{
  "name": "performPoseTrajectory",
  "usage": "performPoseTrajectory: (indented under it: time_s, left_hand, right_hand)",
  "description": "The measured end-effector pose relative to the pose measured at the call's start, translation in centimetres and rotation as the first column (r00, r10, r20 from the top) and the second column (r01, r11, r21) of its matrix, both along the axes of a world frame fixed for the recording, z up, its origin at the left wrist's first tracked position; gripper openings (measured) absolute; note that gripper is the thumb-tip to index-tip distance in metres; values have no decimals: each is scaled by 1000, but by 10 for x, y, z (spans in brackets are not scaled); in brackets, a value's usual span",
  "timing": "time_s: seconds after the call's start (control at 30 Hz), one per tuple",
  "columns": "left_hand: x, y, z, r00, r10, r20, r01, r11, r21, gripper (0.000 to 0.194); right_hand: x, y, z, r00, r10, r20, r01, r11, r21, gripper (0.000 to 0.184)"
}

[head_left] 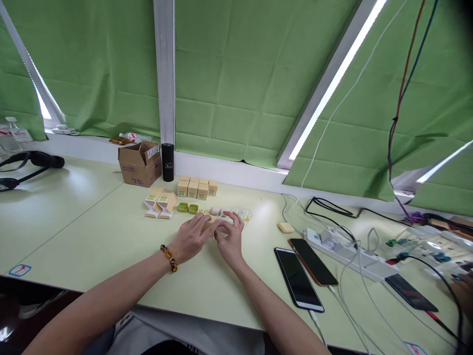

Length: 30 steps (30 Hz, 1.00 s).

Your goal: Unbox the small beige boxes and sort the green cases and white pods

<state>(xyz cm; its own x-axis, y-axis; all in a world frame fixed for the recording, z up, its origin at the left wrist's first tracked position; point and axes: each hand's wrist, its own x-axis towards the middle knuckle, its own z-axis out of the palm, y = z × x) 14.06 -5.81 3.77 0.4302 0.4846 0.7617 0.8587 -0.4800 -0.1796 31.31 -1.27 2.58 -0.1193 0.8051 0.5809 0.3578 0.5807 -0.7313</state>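
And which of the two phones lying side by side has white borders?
The left phone: white bands cap its screen; the orange-edged phone looks dark across its front.

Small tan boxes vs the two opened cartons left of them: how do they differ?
Shape: the small tan boxes stand as folded-up blocks; the opened cartons lie spread, showing white surfaces.
Position: the small tan boxes are bunched further back; the opened cartons are a pair further forward.
Shared: tan with green patches.

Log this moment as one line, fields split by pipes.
left hand: at small pale item | right hand: at same item | item: mostly hidden | beyond left hand: two green containers, small boxes
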Motion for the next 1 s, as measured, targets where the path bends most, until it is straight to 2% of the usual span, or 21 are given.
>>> performPoseTrajectory:
  time_s: [0.1, 0.17, 0.3, 0.4, 0.47, 0.57, 0.7, 0.8, 0.9, 1.0]
  left_hand:
    - [-1, 2, -1, 999, 41, 7, -41, 999, -20, 61]
    - [-5, 5, -2, 996, 85, 34, -84, 996, -34, 62]
    - [-15, 11, -1, 984, 142, 108, -139, 989, -40, 64]
    - [-20, 14, 0, 970, 179, 167, -172, 984, -56, 66]
    - [-22, 16, 1, 955, 203, 218, -190, 979, -80, 68]
    - [-24, 17, 1, 927, 186, 325, -168, 982, -83, 71]
    - [-25, 19, 1, 892, 42, 450, -48, 999, 3, 75]
    - [-24, 19, 2, 869, 2, 495, -16, 1000, 25, 74]
    - [-24, 18, 1, 878, 35, 477, -40, 999, 2, 75]
    - [-23, 18, 0, 904, 109, 415, -94, 994, -56, 74]
  right_hand:
    - [-2, 6, -3, 989, 43, -139, -58, 993, -106, 13]
    - [-2, 11, -5, 952, 91, -294, -146, 974, -171, 17]
    - [0, 20, -9, 783, 109, -612, -358, 884, -301, 32]
    - [3, 24, -11, 669, 74, -740, -490, 792, -364, 40]
    - [6, 26, -11, 629, 69, -775, -544, 750, -376, 42]
    - [11, 30, -9, 610, 48, -791, -562, 730, -389, 42]
    - [13, 32, -8, 627, 25, -778, -550, 722, -420, 43]
    - [12, 28, -3, 632, 31, -774, -525, 753, -398, 38]
    - [12, 18, 8, 592, 119, -797, -565, 767, -305, 29]
    - [13, 6, 21, 574, 255, -778, -642, 730, -234, 20]
